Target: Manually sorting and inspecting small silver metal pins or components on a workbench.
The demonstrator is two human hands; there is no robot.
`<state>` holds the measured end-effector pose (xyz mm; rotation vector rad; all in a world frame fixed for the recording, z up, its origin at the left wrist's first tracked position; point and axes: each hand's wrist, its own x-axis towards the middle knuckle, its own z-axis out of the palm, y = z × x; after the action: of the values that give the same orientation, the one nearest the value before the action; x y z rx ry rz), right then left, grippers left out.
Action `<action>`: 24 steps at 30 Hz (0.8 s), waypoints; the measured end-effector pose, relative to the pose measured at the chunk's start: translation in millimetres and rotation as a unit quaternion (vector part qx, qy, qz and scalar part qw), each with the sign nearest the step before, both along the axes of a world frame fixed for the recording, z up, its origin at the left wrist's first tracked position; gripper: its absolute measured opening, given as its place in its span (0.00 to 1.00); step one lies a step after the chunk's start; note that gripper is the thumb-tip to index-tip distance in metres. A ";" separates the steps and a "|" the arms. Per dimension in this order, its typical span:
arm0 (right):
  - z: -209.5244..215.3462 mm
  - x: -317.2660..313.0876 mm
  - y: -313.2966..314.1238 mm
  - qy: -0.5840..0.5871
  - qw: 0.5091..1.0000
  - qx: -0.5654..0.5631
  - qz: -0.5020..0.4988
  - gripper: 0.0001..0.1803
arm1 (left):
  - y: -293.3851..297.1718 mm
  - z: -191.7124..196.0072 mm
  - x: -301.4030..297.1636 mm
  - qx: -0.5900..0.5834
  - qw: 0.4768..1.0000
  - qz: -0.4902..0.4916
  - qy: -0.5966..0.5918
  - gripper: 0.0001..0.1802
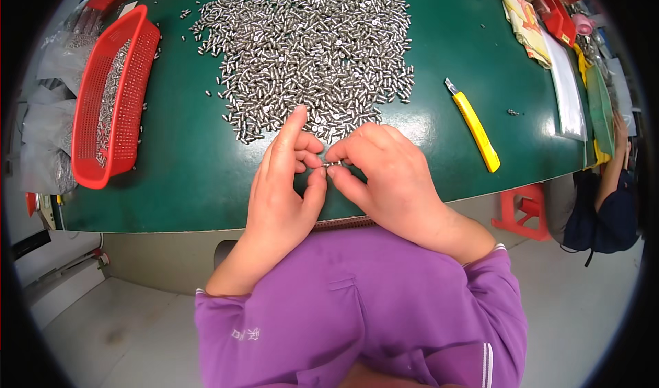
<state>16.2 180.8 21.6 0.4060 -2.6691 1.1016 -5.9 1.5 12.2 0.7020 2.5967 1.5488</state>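
A small silvery metal part [332,163] is pinched between my two hands, just in front of a large pile of similar metal parts [316,51]. My left hand [281,178] grips its left end with the thumb and bent fingers, while the index finger points up toward the pile. At the other end, the thumb and curled fingers of my right hand [395,165] close on the same part. The fingertips cover much of it, so its exact kind cannot be made out.
A red perforated basket [142,79] with metal parts stands at the left. To the right lies a yellow utility knife [476,130], blade out, on the green table [189,182]. Papers [563,89] and red bins [555,18] sit farther right. Beyond a red stool [523,213] is another person [600,206].
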 end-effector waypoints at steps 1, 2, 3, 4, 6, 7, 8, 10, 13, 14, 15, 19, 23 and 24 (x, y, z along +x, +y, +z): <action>0.5 -0.2 -0.8 -0.001 1.000 -0.003 0.001 0.11 | -0.4 -0.7 -0.1 0.004 1.000 -0.005 0.003 0.44; 1.0 -0.2 -1.3 -0.002 1.000 -0.006 0.003 0.11 | -0.8 -1.3 -0.1 0.008 1.000 -0.010 0.007 0.44; 1.2 0.1 -1.6 -0.002 1.000 -0.006 0.003 0.11 | -0.8 -1.9 0.2 0.008 1.000 -0.009 0.007 0.44; 1.3 0.2 -1.6 -0.006 1.000 -0.005 0.003 0.11 | -0.5 -2.6 0.5 0.011 1.000 -0.009 0.009 0.44; 1.3 0.2 -1.6 -0.010 1.000 -0.004 0.003 0.11 | -0.3 -3.5 0.7 0.014 1.000 -0.009 0.010 0.44; 1.2 0.0 -1.5 -0.006 1.000 -0.007 0.005 0.12 | -0.4 -3.9 0.8 0.013 1.000 -0.010 0.013 0.44; 1.1 0.0 -1.4 -0.002 1.000 -0.010 0.006 0.12 | -0.4 -4.0 0.9 0.012 1.000 -0.010 0.016 0.43; 2.8 0.1 -0.7 -0.006 1.000 -0.008 0.009 0.13 | -0.5 -3.8 0.9 0.011 1.000 -0.010 0.013 0.44; 4.3 0.3 1.0 -0.015 1.000 -0.005 0.013 0.13 | -0.6 -4.1 0.8 0.015 1.000 -0.012 0.009 0.44; 4.4 0.1 1.7 -0.020 1.000 -0.006 0.015 0.14 | -0.8 -4.6 0.8 0.019 1.000 -0.014 0.007 0.44; 4.4 -0.3 2.2 -0.020 1.000 -0.006 0.015 0.14 | -0.8 -5.3 0.7 0.019 1.000 -0.013 0.008 0.44; 5.6 -2.0 1.2 -0.017 0.999 -0.009 0.027 0.16 | -2.1 -7.3 1.1 0.054 0.999 0.004 0.001 0.43; -0.4 0.1 2.4 0.011 0.998 -0.005 0.054 0.13 | -2.8 -10.8 -0.2 0.058 0.998 0.017 0.017 0.43; 2.3 2.3 4.8 0.012 0.999 -0.005 0.053 0.13 | -3.0 -10.7 -0.3 0.058 0.998 0.016 0.018 0.43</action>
<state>18.5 185.7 23.8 0.5609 -2.6469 1.1298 -6.2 -1.4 1.5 0.7062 2.5727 1.7237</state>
